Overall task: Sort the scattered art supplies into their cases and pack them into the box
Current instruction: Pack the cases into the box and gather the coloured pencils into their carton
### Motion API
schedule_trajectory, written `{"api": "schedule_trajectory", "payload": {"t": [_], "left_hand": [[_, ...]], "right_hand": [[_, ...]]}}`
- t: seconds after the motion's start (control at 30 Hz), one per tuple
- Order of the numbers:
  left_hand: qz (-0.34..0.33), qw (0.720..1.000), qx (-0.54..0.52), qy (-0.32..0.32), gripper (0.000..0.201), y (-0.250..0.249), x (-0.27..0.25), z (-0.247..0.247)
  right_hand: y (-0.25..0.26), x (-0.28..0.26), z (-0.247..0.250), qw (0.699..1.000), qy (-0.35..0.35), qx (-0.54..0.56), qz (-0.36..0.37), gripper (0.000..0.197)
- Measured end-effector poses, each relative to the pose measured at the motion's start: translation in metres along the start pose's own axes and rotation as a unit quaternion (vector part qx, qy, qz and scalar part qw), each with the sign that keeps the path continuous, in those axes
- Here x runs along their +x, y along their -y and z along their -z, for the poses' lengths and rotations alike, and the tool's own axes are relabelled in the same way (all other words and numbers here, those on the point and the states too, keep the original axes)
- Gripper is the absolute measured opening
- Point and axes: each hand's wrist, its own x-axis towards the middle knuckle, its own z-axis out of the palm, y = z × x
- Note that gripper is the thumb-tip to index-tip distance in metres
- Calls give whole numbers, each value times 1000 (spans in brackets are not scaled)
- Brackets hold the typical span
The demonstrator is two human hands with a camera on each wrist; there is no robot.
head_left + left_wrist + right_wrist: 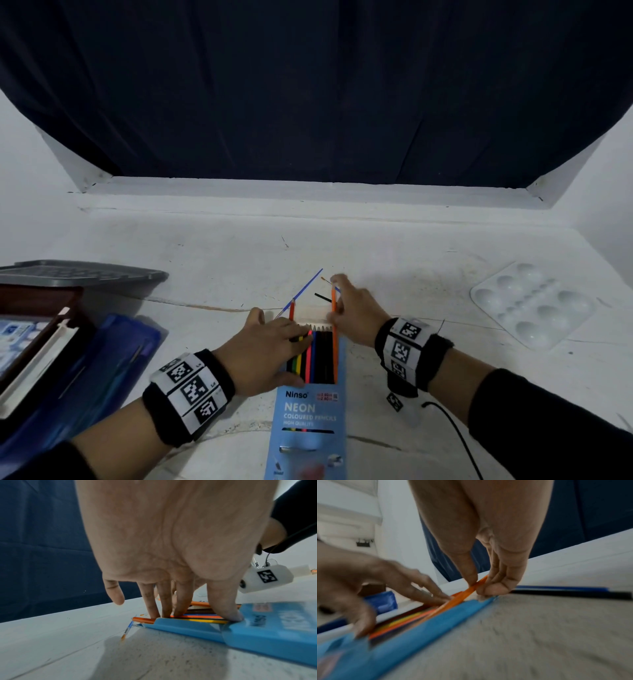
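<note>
A light blue coloured-pencil case (308,414) lies open at the table's near middle, with several pencils (317,356) in it. My left hand (294,334) lies flat on them, straight fingers (181,605) pressing the pencils (202,616) down. My right hand (337,305) pinches an orange pencil (334,335) between thumb and fingers (493,589), and this pencil (462,597) lies along the case's right edge (419,635). A second orange pencil (292,310) sticks out at the case's far left corner. Beyond the case lie a blue paintbrush (303,293) and a black pencil (323,297).
A white paint palette (531,305) sits at the right. At the left stand a dark brown box (41,308) holding supplies, a grey lid (85,274) behind it and a blue pouch (102,370) beside it. A black cable (459,442) trails from my right wrist.
</note>
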Motion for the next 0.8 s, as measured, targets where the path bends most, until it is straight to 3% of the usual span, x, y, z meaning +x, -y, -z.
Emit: {"api": "schedule_trajectory", "payload": {"t": [0.17,0.3,0.37,0.6,0.73,0.8], "left_hand": [[-3,1000,3,-14,86,0,3,-8],[-3,1000,3,0,98,-2,4,-6],[-2,1000,13,21,101,-4,4,-3],[10,999,-11,28,76,-5,-1,-12],[31,999,-8,-37,87,-9,-2,-11],[58,997,-41,22,107,-5,-4,-6]], "right_hand": [[-1,-30,-15,972,31,-229,45,37],[5,-51,-10,947,24,-314,60,37],[5,-61,-10,941,35,-330,73,38],[4,-93,-24,937,69,-329,99,39],[5,-93,-20,939,78,-317,108,40],[3,-93,-17,947,82,-290,115,38]]}}
